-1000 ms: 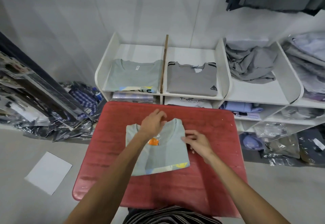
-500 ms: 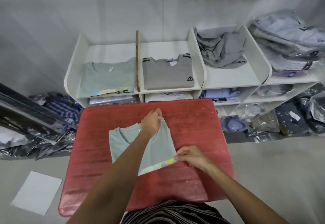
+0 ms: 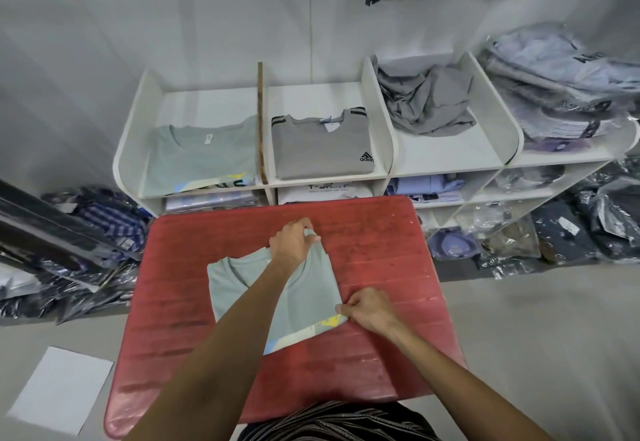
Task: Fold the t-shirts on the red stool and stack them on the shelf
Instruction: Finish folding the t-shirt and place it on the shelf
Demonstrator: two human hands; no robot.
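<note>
A folded pale green t-shirt (image 3: 242, 288) lies in the middle of the red stool (image 3: 381, 250). My left hand (image 3: 292, 241) grips its far right corner near the collar. My right hand (image 3: 369, 309) pinches its near right corner, where a yellow print shows. Behind the stool stands the white shelf (image 3: 446, 153). In its left compartment lies a folded pale green t-shirt (image 3: 197, 160), and in the one beside it a folded grey t-shirt (image 3: 322, 149) with black stripes.
A crumpled grey garment (image 3: 426, 104) sits in the third shelf compartment, and bagged shirts (image 3: 561, 84) pile up at the far right. Plastic-wrapped clothes (image 3: 86, 232) cover the floor on both sides. A white sheet (image 3: 62, 388) lies on the floor at lower left.
My left hand went from the collar to the shirt's far right corner, and my right hand slid down to the near right corner. The view shifted to the right.
</note>
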